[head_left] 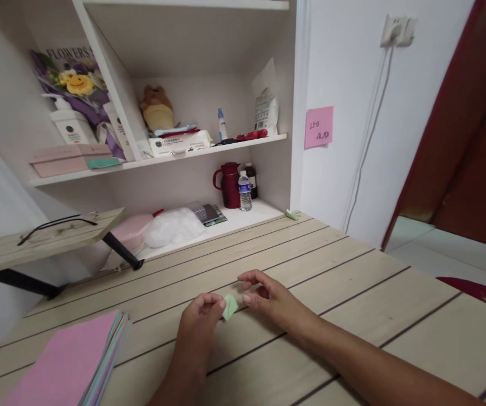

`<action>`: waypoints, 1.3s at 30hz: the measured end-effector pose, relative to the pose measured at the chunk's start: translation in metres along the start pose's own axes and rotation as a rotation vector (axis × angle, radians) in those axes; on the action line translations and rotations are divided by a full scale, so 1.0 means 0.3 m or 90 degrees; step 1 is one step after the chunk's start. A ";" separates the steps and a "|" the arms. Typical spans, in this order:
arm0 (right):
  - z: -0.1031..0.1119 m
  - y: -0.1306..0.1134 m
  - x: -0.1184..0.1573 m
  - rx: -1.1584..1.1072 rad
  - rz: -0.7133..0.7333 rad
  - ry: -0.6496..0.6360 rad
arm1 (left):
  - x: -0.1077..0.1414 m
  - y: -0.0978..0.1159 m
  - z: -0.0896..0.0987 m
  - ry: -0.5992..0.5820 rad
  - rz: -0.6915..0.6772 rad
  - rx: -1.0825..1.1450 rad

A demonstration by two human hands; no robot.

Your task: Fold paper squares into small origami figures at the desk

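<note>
A small pale-green folded paper (230, 308), creased and angular, sits pinched by the thumb and fingers of the left hand (200, 318) over the slatted tabletop (251, 378). Right of that grip, the right hand (268, 299) curves, released; leftward lies a pink-topped paper stack (65, 361).

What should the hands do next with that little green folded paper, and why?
I'd probably bring the bare right hand in to steady the free side of the small, pale-green folded paper. The bare left hand pinches only its left edge, while the right hand is close by, partly open, seemingly not touching it.
</note>
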State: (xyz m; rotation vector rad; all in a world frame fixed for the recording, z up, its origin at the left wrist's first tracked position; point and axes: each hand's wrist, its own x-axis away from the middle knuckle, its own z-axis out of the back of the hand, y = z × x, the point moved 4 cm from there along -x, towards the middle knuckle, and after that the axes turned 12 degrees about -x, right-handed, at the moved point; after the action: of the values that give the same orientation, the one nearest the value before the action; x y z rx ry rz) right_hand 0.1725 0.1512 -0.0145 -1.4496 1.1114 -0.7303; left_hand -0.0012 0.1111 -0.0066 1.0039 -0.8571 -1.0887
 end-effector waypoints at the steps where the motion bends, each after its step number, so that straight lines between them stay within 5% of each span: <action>1: -0.003 -0.003 0.001 -0.034 -0.010 0.005 | -0.005 0.003 -0.014 -0.004 0.022 0.065; 6: -0.019 0.003 -0.007 -0.106 -0.023 0.009 | -0.028 -0.015 -0.100 -0.001 0.044 0.275; 14: 0.016 0.028 -0.018 -0.074 -0.038 0.094 | -0.056 -0.058 -0.128 0.062 -0.039 0.240; 18: 0.030 0.030 -0.008 -0.230 -0.057 0.142 | -0.057 -0.086 -0.118 0.159 -0.007 0.265; 25: 0.056 0.054 -0.001 -0.498 -0.131 0.192 | -0.004 -0.071 -0.127 0.100 -0.049 0.148; 30: 0.028 0.038 0.005 -0.415 -0.096 0.146 | -0.005 -0.064 -0.127 0.043 -0.111 0.139; 35: 0.013 0.029 0.010 -0.274 -0.056 0.131 | -0.001 -0.050 -0.133 0.062 -0.125 0.137; 39: 0.030 -0.016 0.011 -0.033 0.076 0.131 | -0.011 -0.059 -0.128 0.054 -0.075 0.152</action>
State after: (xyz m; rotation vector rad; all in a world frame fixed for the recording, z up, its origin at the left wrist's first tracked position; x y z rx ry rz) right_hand 0.1830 0.1514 -0.0122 -1.3602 1.3730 -0.7831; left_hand 0.0282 0.1199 -0.0360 1.3053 -0.8814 -1.0512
